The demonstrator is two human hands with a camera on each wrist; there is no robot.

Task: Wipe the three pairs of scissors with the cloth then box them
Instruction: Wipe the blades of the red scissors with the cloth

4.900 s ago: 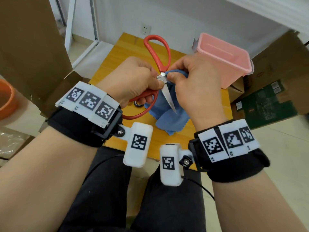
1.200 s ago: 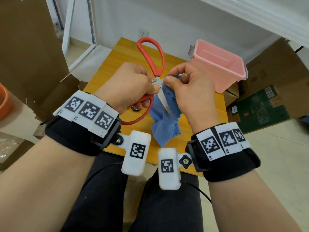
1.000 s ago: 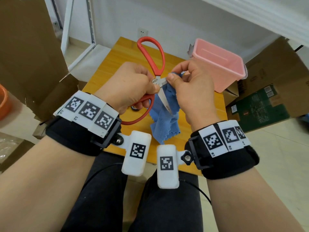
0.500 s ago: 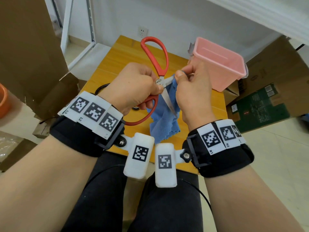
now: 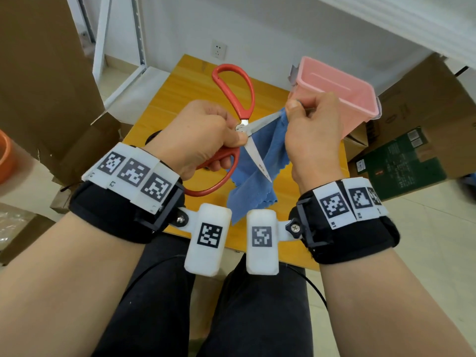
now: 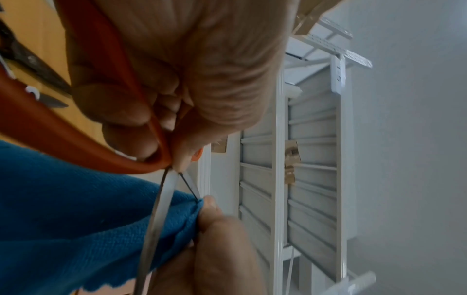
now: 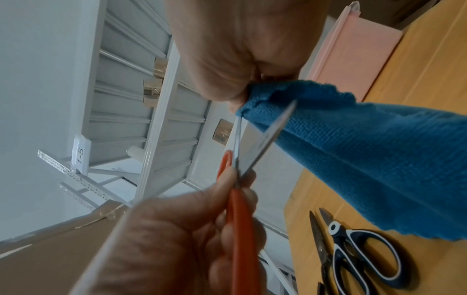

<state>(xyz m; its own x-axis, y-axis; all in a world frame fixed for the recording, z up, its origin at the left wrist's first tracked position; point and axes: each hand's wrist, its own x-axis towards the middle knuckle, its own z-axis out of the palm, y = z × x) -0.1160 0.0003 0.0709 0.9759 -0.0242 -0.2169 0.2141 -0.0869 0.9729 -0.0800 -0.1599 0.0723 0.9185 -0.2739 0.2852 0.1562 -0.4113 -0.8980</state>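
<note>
My left hand (image 5: 203,140) grips the lower handle of the red-handled scissors (image 5: 235,91), held spread above the wooden table (image 5: 185,94). One blade (image 5: 257,158) points down toward me. The other blade (image 5: 265,121) runs right into my right hand (image 5: 309,130), which pinches the blue cloth (image 5: 257,176) round it near the tip. The cloth hangs down over the table. In the right wrist view a pair of black-and-white scissors (image 7: 359,251) lies on the table below the cloth (image 7: 366,151). Any third pair is hidden. The pink box (image 5: 342,91) stands open at the back right.
Cardboard boxes (image 5: 422,119) and a green carton (image 5: 401,166) stand on the floor to the right. A brown cardboard sheet (image 5: 43,81) leans at the left, beside a white metal rack (image 5: 116,55). My legs are under the table's near edge.
The scissors have opened wider. My right hand has slid the cloth outward along the upper blade, from the pivot toward the tip, moving right and up toward the pink box.
</note>
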